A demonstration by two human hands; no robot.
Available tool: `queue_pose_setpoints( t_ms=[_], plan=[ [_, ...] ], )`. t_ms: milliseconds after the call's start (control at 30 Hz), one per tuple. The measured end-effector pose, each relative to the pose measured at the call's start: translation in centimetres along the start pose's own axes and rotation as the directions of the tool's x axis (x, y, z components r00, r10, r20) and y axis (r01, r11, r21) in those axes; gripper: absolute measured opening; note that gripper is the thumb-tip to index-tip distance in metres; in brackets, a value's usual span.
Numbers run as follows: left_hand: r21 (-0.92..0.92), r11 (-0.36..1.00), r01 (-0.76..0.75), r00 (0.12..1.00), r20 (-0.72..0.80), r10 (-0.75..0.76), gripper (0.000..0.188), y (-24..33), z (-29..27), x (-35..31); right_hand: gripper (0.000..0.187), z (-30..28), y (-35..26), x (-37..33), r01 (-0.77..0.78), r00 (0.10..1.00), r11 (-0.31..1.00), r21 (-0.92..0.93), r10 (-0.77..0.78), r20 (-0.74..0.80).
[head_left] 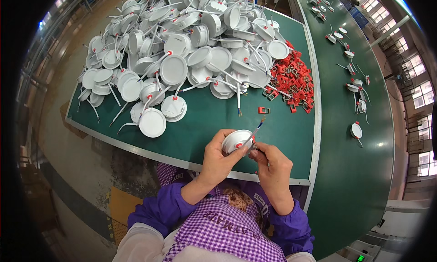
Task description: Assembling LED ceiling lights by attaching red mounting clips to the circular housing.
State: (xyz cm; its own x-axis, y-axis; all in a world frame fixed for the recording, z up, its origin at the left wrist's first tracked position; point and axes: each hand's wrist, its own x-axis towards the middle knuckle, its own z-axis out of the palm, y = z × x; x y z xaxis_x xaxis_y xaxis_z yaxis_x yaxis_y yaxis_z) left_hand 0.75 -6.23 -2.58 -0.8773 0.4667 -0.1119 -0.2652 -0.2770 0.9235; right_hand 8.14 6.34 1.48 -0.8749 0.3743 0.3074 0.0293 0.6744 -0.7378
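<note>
My left hand (215, 161) is closed around a round white downlight (231, 139) above the front edge of the green table. A white cable (254, 133) with bare coloured wire ends rises from the lamp, near a red grommet (238, 145). On the lamp's right side, the fingers of my right hand (276, 167) pinch a small red clip (254, 141), mostly hidden by the fingertips. A loose red clip (263, 110) lies on the table just beyond my hands.
A big heap of white downlights (175, 57) with cables covers the table's far and left parts. Several red clips (293, 80) are piled at its right. Beyond the metal table edge (315, 139), a green conveyor belt (348, 171) carries scattered lamps (356, 131).
</note>
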Motion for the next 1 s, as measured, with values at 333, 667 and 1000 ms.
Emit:
queue_pose_setpoints(
  t_ms=[333,667,1000],
  plan=[
    [0.149,0.986,-0.069,0.991,0.127,0.050,0.029,0.5,-1.2,0.3,0.009,0.4,0.1,-0.7,-0.097,0.995,0.991,0.097,0.095,0.023],
    [0.187,0.982,0.010,0.970,0.236,-0.054,0.028,0.4,-2.3,0.4,0.007,1.0,1.4,-1.5,-0.118,0.993,0.986,0.116,0.114,0.036],
    [0.125,0.982,0.138,0.937,0.305,-0.171,0.027,0.1,-2.9,-0.5,0.012,0.4,0.0,-1.7,0.009,0.997,1.000,-0.027,-0.007,0.080]
  ],
)
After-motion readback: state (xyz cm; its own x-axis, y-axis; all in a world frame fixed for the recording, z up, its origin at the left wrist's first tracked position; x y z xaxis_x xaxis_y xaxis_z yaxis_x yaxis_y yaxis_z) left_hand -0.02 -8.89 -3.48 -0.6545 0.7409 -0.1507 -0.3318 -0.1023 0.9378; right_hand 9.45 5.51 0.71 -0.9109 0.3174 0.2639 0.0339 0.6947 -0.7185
